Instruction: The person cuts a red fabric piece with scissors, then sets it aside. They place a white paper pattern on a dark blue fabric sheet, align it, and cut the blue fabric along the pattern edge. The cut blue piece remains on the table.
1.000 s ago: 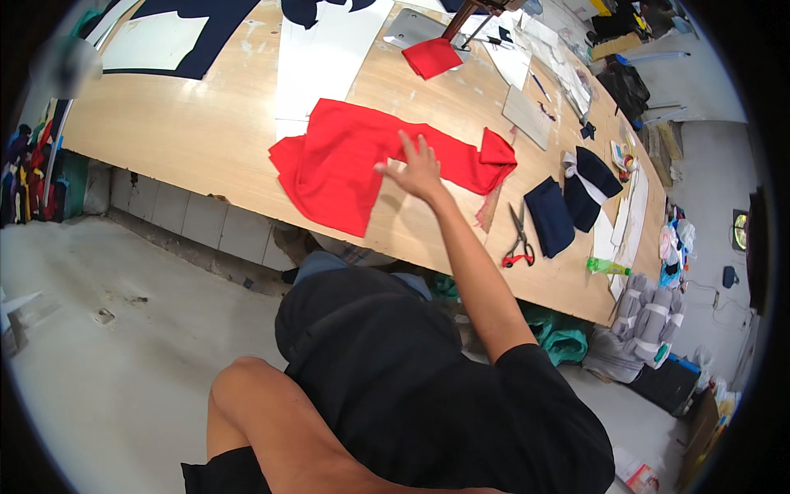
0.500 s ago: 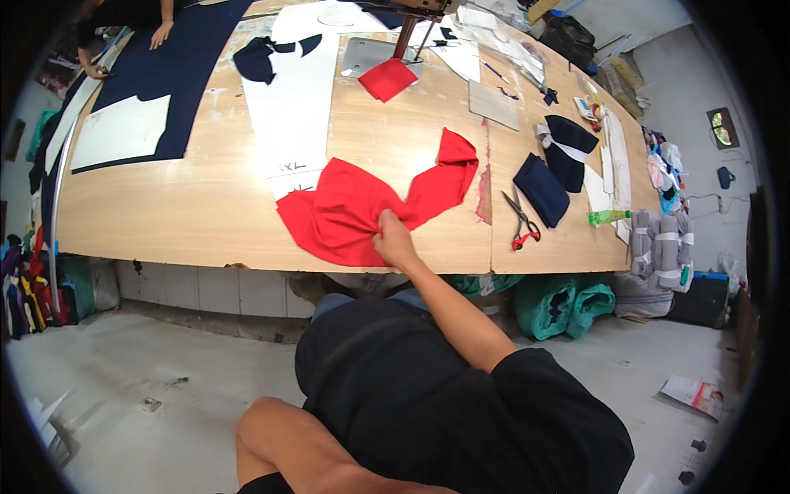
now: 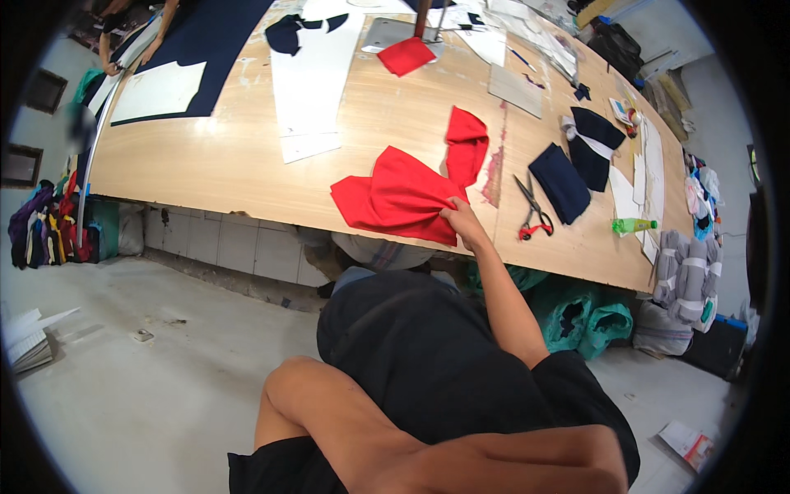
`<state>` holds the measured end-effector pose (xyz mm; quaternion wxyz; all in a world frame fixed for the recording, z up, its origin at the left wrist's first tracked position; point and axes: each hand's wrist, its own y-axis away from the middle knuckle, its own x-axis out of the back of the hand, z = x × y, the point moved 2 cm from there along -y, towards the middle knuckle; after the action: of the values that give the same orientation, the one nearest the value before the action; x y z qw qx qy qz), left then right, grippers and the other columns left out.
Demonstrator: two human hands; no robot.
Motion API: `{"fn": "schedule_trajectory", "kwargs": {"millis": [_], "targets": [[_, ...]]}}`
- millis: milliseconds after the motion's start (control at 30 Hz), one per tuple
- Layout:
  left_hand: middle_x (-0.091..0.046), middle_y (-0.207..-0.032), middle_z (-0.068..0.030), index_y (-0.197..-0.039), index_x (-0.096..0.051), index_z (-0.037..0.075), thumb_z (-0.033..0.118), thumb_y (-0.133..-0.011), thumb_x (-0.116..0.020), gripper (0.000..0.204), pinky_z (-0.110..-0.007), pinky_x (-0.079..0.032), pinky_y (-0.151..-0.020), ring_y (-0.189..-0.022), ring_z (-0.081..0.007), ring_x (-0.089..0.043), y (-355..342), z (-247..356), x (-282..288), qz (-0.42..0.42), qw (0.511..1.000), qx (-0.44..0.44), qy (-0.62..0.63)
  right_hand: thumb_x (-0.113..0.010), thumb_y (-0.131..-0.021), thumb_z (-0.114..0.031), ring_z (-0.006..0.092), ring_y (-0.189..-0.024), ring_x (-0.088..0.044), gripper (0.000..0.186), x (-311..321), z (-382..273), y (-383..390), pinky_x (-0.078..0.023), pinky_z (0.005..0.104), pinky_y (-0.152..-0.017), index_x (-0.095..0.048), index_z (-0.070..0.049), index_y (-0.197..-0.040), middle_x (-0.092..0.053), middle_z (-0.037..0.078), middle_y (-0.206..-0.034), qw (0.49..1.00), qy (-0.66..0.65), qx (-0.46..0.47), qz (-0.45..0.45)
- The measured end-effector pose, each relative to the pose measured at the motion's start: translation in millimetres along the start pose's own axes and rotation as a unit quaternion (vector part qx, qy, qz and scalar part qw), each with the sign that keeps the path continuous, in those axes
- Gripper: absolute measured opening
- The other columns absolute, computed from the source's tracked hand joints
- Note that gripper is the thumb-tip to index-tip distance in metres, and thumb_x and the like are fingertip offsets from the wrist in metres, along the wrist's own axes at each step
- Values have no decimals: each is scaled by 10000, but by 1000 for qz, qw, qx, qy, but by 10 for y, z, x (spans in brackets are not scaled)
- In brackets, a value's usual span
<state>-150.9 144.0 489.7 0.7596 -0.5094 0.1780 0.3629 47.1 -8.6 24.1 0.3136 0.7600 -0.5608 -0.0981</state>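
Observation:
My right hand (image 3: 465,222) pinches the near right edge of a red piece of cloth (image 3: 407,193), which lies creased near the table's front edge. A folded upper part of red cloth (image 3: 467,144) extends behind that hand; whether it is one piece with the rest I cannot tell. Scissors with black and red handles (image 3: 533,214) lie open to the right of the hand, beside a folded navy cloth (image 3: 559,183). My left arm (image 3: 304,403) is bent across my body. At the lower right, a blurred skin shape may be my left hand (image 3: 568,461), but no fingers can be made out.
White pattern paper (image 3: 309,90) lies beyond the red cloth on the wooden table (image 3: 206,177). A metal stand (image 3: 391,34) has a small red cloth (image 3: 406,56) on its base. A green bottle (image 3: 634,225) lies at right. Far left, another person's hands (image 3: 152,51) work over navy fabric.
My right hand has drawn the red cloth rightward, off the end of the white pattern paper. My view has turned, and more of my left arm shows at the bottom.

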Motion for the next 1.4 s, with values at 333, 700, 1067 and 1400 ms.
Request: {"fn": "schedule_trajectory", "kwargs": {"millis": [333, 700, 1067, 1400], "targets": [[-607, -1112, -89, -1186, -513, 81, 364, -1147, -439, 295, -368, -469, -893, -958, -200, -581, -347, -1030, -606, -55, 996, 40, 63, -629, -957, -35, 202, -1120, -681, 369, 1206, 733, 746, -540, 349, -970, -628, 9, -1324, -709, 135, -1237, 986, -157, -30, 36], [-597, -1069, -68, -1140, -513, 101, 361, -1145, -437, 272, -365, -465, -870, -926, -194, -566, -547, -1442, -890, -110, 988, 76, 78, -643, -947, -26, 186, -1054, -668, 365, 1226, 1037, 814, -541, 344, -926, -630, -25, -1312, -710, 91, -1163, 983, -184, -9, 16], [-587, -1027, -48, -1093, -512, 120, 359, -1142, -435, 256, -361, -461, -846, -893, -188, -551, -674, -1519, -1049, -149, 983, 80, 71, -667, -948, -15, 172, -1018, -655, 248, 1233, 1122, 683, -518, 321, -922, -650, -53, -1192, -703, 73, -1095, 991, -126, -15, 32], [-578, -989, -30, -1051, -512, 138, 357, -1140, -433, 249, -358, -457, -825, -864, -182, -538, -669, -1426, -1010, -158, 982, 76, 68, -717, -933, -136, 335, -1015, -724, 303, 1179, 1065, 831, -557, 430, -894, -615, -59, -1208, -728, 191, -1047, 984, 102, 93, 116]]}}
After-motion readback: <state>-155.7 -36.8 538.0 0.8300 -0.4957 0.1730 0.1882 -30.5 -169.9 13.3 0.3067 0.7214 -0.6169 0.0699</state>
